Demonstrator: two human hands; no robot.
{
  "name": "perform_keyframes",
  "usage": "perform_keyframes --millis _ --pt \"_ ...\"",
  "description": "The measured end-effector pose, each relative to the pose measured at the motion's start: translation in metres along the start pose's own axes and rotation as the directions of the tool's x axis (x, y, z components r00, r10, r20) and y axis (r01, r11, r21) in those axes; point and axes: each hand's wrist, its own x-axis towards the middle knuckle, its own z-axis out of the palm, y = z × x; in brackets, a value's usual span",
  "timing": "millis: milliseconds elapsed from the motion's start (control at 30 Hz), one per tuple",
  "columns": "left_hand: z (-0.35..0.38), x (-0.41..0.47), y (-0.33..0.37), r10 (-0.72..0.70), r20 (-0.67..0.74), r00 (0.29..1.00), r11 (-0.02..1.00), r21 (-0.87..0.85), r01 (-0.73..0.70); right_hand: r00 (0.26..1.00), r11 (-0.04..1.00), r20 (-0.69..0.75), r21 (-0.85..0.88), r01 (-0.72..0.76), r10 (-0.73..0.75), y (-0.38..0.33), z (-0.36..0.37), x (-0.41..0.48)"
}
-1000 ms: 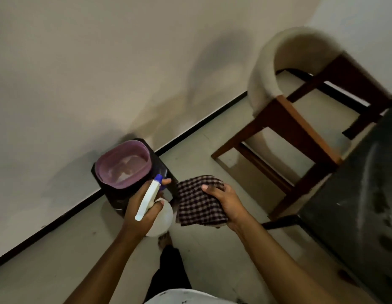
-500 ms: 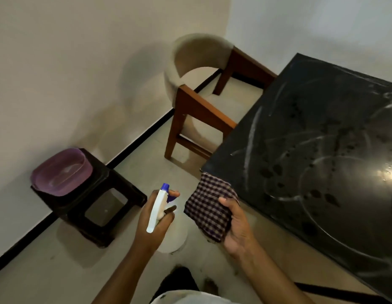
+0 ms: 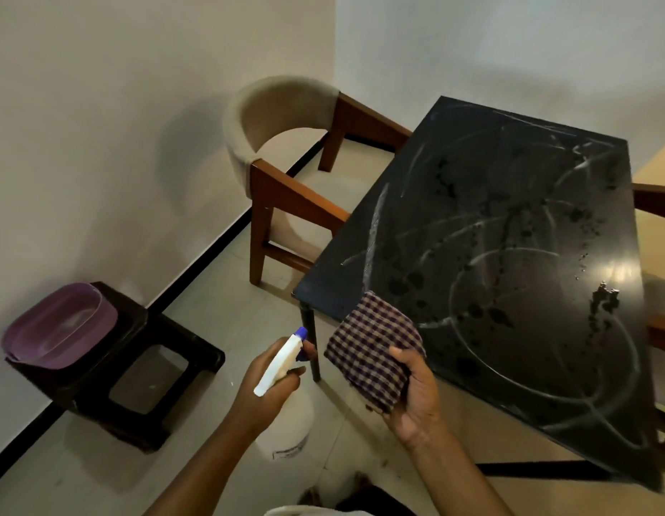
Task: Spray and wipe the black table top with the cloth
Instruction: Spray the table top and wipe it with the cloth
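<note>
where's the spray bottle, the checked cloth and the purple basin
spray bottle (image 3: pixel 278 364): head view, on its white spray head
checked cloth (image 3: pixel 371 351): head view, middle of the folded fabric
purple basin (image 3: pixel 74 310): head view, on its inner wall

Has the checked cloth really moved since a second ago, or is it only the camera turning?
Yes. The checked cloth, held in the right hand, has gone from beside the stool to the near corner of the black table.
</note>
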Motion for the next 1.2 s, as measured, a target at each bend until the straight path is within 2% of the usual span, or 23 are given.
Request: perform_keyframes --millis 100,267,467,600,733,767,800,867,933,967,1000,1067,1100,1133,1200 --pt "0.008 0.013 -0.001 -0.06 0.013 0.998 0.998 -0.021 0.06 0.994 0.997 -0.079 0.007 0.071 -0.07 -0.022 -0.012 0.012" --pt "0.033 0.046 -0.001 -0.119 -0.013 0.993 0.993 -0.011 0.119 0.983 0.989 -0.107 -0.042 0.145 -0.148 -0.078 -0.023 0.038" --pt "0.064 0.077 -0.003 -0.208 -0.189 0.96 0.978 -0.042 0.204 0.983 0.983 -0.04 -0.063 0.174 -0.177 -0.128 -0.028 0.076" --pt "0.073 0.081 -0.008 -0.222 -0.275 0.935 0.973 0.001 0.231 0.986 0.981 -0.033 -0.114 0.159 -0.164 -0.141 -0.029 0.091" --pt "0.073 0.075 -0.011 -0.203 -0.347 0.916 0.978 -0.028 0.206 0.962 0.936 -0.078 -0.265 0.231 -0.26 -0.146 -0.03 0.11" --pt "0.071 0.072 -0.013 -0.194 -0.347 0.918 0.979 -0.018 0.201 0.943 0.882 -0.06 -0.376 0.283 -0.328 -0.146 -0.029 0.113" --pt "0.069 0.069 -0.016 -0.179 -0.344 0.922 0.982 0.002 0.191 0.912 0.774 -0.006 -0.531 0.345 -0.411 -0.144 -0.029 0.117" --pt "0.066 0.063 -0.018 -0.15 -0.352 0.924 0.985 0.024 0.169 0.843 0.45 0.183 -0.778 0.439 -0.506 -0.135 -0.032 0.13" --pt "0.063 0.062 -0.019 -0.147 -0.38 0.913 0.988 -0.005 0.157 0.778 0.087 0.358 -0.882 0.463 -0.517 -0.121 -0.037 0.152" --pt "0.061 0.062 -0.019 -0.149 -0.392 0.908 0.988 -0.02 0.154 0.765 -0.11 0.432 -0.893 0.436 -0.477 -0.113 -0.039 0.166" --pt "0.06 0.062 -0.019 -0.148 -0.399 0.905 0.988 -0.028 0.15 0.788 -0.306 0.485 -0.87 0.388 -0.379 -0.102 -0.041 0.178" --pt "0.058 0.062 -0.018 -0.144 -0.409 0.901 0.989 -0.041 0.14 0.839 -0.649 0.543 -0.655 0.387 -0.047 -0.08 -0.04 0.194" --pt "0.057 0.062 -0.017 -0.148 -0.415 0.898 0.989 -0.051 0.139 0.825 -0.739 0.55 -0.502 0.449 0.128 -0.068 -0.039 0.198" --pt "0.056 0.063 -0.017 -0.152 -0.42 0.895 0.988 -0.063 0.139 0.799 -0.767 0.538 -0.382 0.516 0.269 -0.058 -0.037 0.202" --pt "0.054 0.063 -0.018 -0.157 -0.429 0.89 0.988 -0.075 0.138 0.772 -0.745 0.501 -0.32 0.586 0.392 -0.049 -0.035 0.209"
